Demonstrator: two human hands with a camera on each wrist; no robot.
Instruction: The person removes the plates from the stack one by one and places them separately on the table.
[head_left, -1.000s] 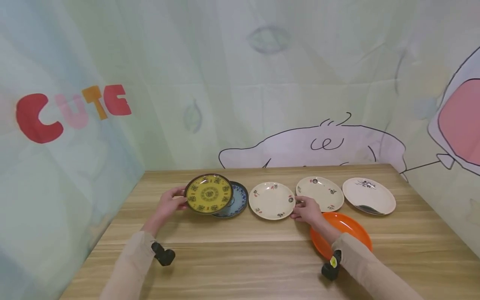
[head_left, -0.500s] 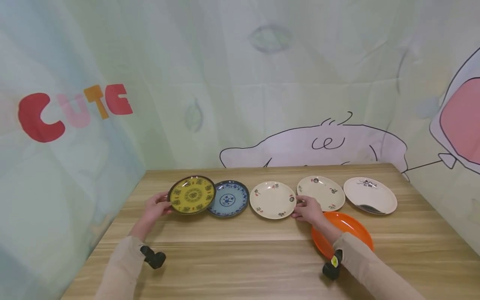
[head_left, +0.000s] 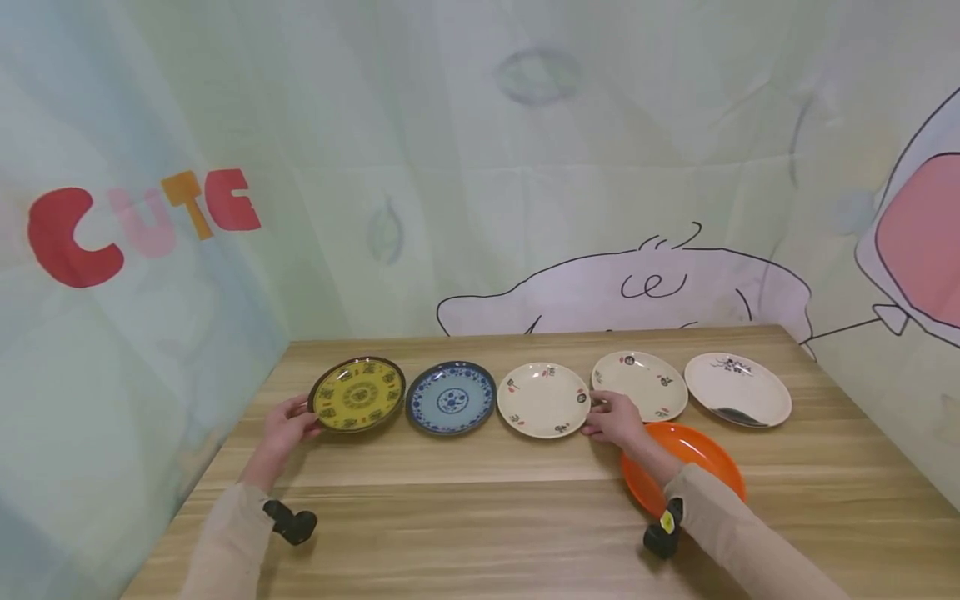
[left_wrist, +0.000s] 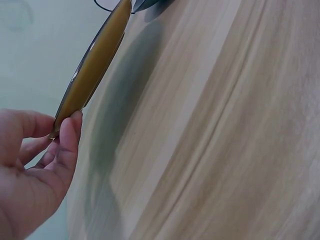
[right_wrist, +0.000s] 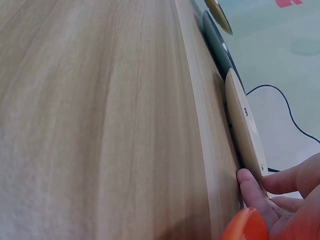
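Note:
My left hand [head_left: 287, 427] pinches the left rim of a yellow plate [head_left: 358, 395] with a dark brown edge and dark printed motifs. In the left wrist view this plate [left_wrist: 95, 62] is raised off the wood, its shadow falling apart from it. A blue flower-patterned plate [head_left: 452, 400] lies just right of it. My right hand [head_left: 617, 419] holds the right rim of a round cream plate [head_left: 544, 400] with small red and black prints. Seen from the right wrist, the thumb and a finger meet at the rim of that cream plate [right_wrist: 245, 125], which lies low at the tabletop.
Right of the cream plate are a second printed cream plate [head_left: 640, 386] and a white plate [head_left: 738, 392] with a dark painted patch. An orange plate [head_left: 705, 458] lies partly under the right forearm. A printed curtain [head_left: 420, 167] rises behind the wooden table [head_left: 450, 533].
The left hand has carried the yellow plate leftward and lower, off its overlap with the blue plate, which now shows fully. The right hand stays at the cream plate's rim.

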